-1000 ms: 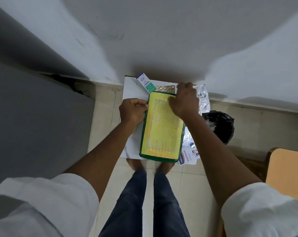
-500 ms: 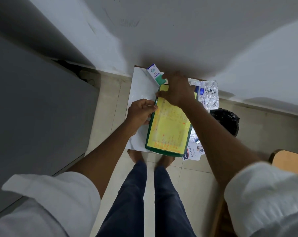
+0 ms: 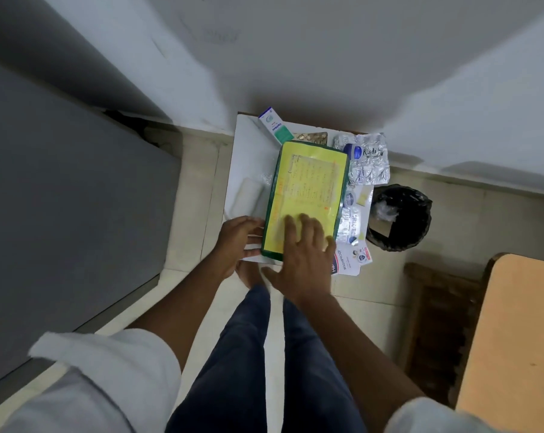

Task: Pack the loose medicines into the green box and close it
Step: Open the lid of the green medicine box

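1. Right hand (image 3: 305, 254) lies flat and spread on the near end of the green box (image 3: 308, 195), fingers (image 3: 295, 226) splayed over the yellow lid sheet, gripping nothing.
2. Left hand (image 3: 239, 240) sits at the box's near left corner, fingers loosely extended and touching the box's left edge; it presses against the side and does not wrap around anything.
3. The green box lies closed on the white counter (image 3: 248, 151), its long side running away from the person, with a yellow paper bearing faint handwriting covering the top.
4. Loose medicines lie outside the box: a white and green carton (image 3: 275, 125) leans at the far left corner, touching the box's far edge.
5. A gold blister strip (image 3: 312, 136) peeks out just beyond the far edge of the box.
6. Silver foil blister packs (image 3: 366, 164) are piled just beside the box's right side, with a small blue-lidded jar (image 3: 352, 151) among them.
7. More foil strips and a white plaster packet (image 3: 347, 260) lie along the right side toward the near end.
8. A white roll (image 3: 248, 195) rests on the counter left of the box.
9. A black-lined waste bin (image 3: 400, 218) stands on the floor to the right of the counter.
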